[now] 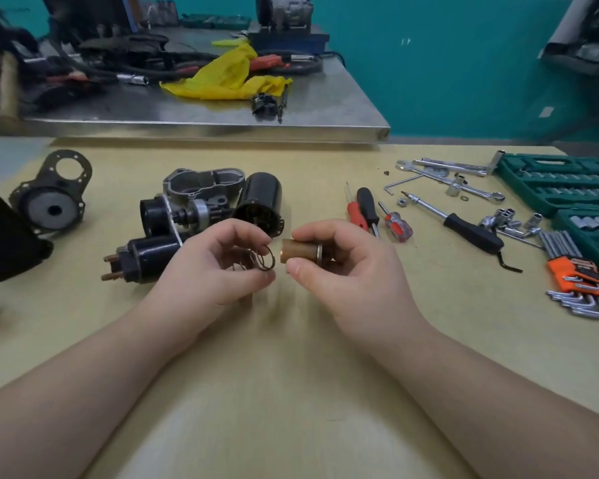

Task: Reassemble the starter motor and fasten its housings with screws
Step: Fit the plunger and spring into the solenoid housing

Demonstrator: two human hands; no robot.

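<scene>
Left hand [218, 261] pinches a small coil spring [261, 259] between thumb and fingers; right hand [339, 261] grips a short copper-coloured plunger [300, 251], thumb under, fingers over the top. Spring's open end faces the plunger's flat end — close, not touching. Both held just above the tan table [291, 357], mid-frame.

Just behind the left hand: black solenoid [146, 259] lying on its side, two copper terminals pointing left. Behind that, grey cast housing [204, 184] with the drive gear assembly [187, 214], and a black cylindrical motor casing [260, 203] tilted, open end toward the camera. Far left: black end plate with gasket [54, 195].

Right of the hands: three screwdrivers [369, 210] side by side, a ratchet handle [464, 226], loose sockets [509, 219], wrenches [446, 171], an orange hex key set [581, 281], green socket case [561, 184] at the table edge.

Behind — a metal bench [325, 108] with a yellow rag [229, 77] and cables.
</scene>
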